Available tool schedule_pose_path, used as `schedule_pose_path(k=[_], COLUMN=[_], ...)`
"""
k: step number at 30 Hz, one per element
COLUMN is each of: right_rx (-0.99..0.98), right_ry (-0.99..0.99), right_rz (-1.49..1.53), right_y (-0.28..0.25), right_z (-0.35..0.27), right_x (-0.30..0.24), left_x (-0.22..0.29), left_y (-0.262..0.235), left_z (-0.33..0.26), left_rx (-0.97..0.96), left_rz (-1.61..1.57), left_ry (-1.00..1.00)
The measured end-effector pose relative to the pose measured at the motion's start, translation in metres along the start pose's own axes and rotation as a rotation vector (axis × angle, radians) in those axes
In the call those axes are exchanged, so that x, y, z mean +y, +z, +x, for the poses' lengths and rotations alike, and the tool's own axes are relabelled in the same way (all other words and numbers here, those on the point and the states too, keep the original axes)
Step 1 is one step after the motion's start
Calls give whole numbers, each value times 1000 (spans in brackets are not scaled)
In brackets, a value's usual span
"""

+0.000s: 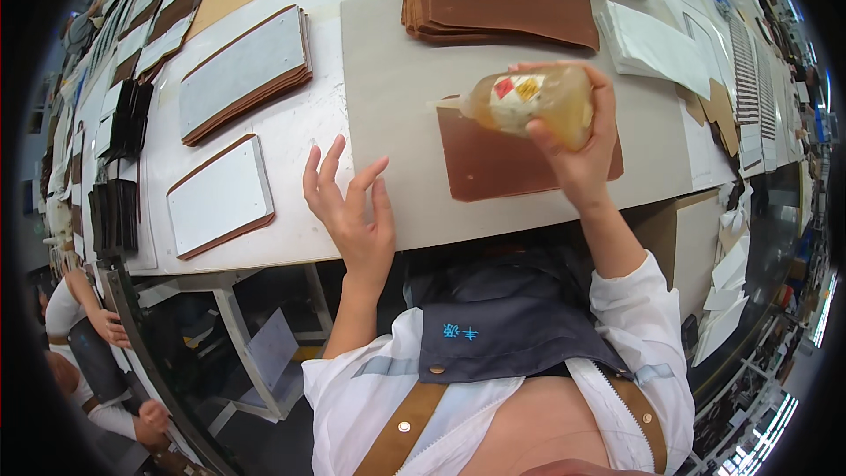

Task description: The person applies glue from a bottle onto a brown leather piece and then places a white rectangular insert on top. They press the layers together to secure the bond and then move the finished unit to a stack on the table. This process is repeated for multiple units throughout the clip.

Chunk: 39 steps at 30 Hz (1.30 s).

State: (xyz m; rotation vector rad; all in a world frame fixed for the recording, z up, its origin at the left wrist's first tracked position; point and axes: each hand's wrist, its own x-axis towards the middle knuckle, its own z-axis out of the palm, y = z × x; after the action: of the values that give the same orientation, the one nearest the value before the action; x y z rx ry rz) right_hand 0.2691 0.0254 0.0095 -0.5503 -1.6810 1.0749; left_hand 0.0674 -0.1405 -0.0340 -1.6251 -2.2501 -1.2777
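Observation:
My right hand point(582, 145) grips a soft translucent bottle of amber glue point(533, 103), tipped on its side with its nozzle pointing left. Under it a brown leather piece point(493, 163) lies flat on a grey cardboard mat point(397, 70). Near the mat's front left edge, my left hand point(352, 211) hovers with fingers spread and holds nothing.
A stack of brown leather pieces point(502, 0) sits at the back of the mat. Two stacks of white-topped brown panels point(242, 70) point(220, 197) lie on the white table to the left. White paper piles point(656, 48) are at the right. Other people sit at lower left point(79, 326).

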Motion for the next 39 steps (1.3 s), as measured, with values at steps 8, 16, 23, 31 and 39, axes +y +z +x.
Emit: schedule_pose_path(k=[8,16,23,31,39], right_rx=[-99,-136,-189,-289,-227], right_ry=[274,294,289,335,494], right_rz=[80,73,35,118,408], right_y=[-32,-30,-36,-47,-63], right_z=[40,44,38,16,-3], right_x=[15,19,13,11,7], left_x=[-2,-2,-2,1,1], left_y=[1,1,2,1,2], left_z=[-1,0,0,1,2], left_rx=[8,7,7,-1,-12], left_rz=[0,16,32,47,73], left_ry=[-4,3,12,0,-5])
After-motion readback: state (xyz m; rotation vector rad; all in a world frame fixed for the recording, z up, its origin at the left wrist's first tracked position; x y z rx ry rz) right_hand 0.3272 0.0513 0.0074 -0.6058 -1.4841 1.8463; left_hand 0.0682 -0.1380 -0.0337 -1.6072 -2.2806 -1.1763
